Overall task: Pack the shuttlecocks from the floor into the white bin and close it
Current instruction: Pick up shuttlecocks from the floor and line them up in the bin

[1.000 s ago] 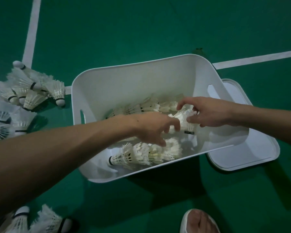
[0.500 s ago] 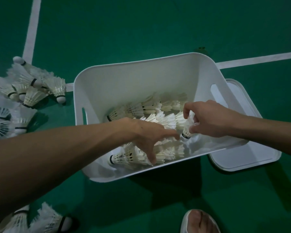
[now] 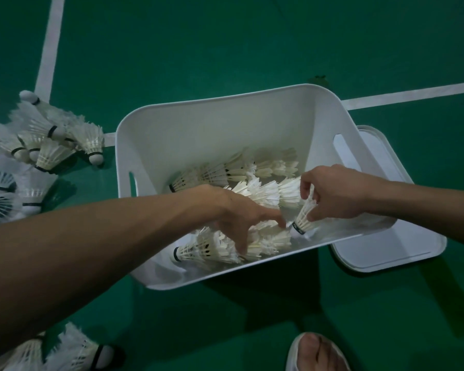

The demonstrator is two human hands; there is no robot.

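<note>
Right hand [image 3: 335, 194] pinching a shuttlecock [image 3: 303, 218] in white bin [image 3: 212, 135], left hand [image 3: 233, 210] straight-fingered on a row [image 3: 209, 247], fingertips blurred among feathers.

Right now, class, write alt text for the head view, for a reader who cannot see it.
Two hands reach into a white bin on a green floor: the right hand pinches a shuttlecock, the left hand spreads over packed shuttlecocks. Loose shuttlecocks lie left of the bin, the lid right.
</note>
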